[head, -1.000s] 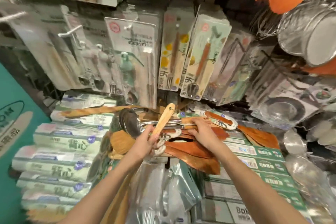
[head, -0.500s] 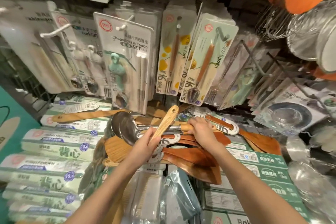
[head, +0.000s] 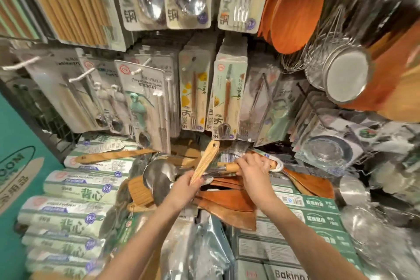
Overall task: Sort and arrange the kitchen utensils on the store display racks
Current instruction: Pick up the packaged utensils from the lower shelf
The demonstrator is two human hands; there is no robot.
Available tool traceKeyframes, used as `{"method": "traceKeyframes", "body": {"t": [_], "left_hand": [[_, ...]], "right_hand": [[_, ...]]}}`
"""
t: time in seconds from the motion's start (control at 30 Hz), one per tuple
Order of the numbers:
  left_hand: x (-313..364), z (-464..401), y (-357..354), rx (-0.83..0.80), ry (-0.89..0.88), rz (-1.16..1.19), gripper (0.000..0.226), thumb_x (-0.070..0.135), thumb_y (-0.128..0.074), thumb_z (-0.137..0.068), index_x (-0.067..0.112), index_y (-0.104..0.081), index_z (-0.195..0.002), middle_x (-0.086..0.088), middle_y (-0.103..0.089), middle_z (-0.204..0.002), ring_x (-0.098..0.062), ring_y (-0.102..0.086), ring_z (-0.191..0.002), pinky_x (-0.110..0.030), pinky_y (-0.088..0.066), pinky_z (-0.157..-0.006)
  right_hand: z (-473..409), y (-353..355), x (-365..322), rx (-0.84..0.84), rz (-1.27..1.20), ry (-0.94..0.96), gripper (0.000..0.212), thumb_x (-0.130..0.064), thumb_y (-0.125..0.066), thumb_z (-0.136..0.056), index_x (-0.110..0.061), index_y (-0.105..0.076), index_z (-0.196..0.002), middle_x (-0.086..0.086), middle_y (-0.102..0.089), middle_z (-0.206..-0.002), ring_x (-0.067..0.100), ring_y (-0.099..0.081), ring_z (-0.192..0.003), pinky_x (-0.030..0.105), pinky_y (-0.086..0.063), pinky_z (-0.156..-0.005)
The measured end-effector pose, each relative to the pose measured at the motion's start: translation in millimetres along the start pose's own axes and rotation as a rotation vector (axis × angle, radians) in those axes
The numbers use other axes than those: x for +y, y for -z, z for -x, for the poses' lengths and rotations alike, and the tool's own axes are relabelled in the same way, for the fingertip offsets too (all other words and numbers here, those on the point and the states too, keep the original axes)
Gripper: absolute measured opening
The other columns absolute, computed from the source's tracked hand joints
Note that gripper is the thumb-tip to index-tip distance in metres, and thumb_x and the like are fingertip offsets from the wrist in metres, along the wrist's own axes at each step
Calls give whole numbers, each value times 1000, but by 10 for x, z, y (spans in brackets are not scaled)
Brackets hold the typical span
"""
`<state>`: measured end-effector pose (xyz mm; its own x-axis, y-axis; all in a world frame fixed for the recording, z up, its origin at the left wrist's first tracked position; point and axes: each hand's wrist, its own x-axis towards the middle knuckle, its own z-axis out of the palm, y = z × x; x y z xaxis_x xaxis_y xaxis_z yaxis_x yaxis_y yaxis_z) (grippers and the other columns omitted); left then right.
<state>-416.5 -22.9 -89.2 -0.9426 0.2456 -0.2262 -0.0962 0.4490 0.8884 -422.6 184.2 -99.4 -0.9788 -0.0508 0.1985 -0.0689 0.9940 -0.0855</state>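
Left hand (head: 181, 191) gripping pale wooden handle (head: 204, 161), tilted up toward hanging packs. Right hand (head: 254, 173) curled round wood-ended handles of steel ladles (head: 159, 179), lying across brown wooden spatulas (head: 227, 207) atop green boxes (head: 318, 213).

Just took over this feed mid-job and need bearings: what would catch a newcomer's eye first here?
At centre, the left hand grips a pale wooden handle angled upward, while the right hand holds the wood-tipped handle of a steel ladle lying across a pile of wooden spatulas. Upper right, orange-brown wooden paddles hang above wire strainers.
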Motion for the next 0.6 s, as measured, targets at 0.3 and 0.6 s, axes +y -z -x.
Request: {"method": "traceKeyframes", "body": {"t": [0.3,0.6], "left_hand": [[-97,236,3,22,-24,-10,10,18,-50,-95,10,-53,-100,2,-48,-68,-7,-43,-50,-19,-35,-45],[-155,318,298,45,8,46,18,20,-49,-95,16,-52,-113,2,-48,-63,-13,-40,-48,-24,-33,-44]], "right_hand": [[123,-53,-261,50,91,-105,36,-3,-66,-79,-19,-63,-111,2,-62,-108,24,-52,-102,40,-32,-81],[-77,-74,-439,69,-76,-188,31,-21,-56,-91,-25,-56,-121,-2,-53,-118,19,-40,-114,38,-26,-88]]}}
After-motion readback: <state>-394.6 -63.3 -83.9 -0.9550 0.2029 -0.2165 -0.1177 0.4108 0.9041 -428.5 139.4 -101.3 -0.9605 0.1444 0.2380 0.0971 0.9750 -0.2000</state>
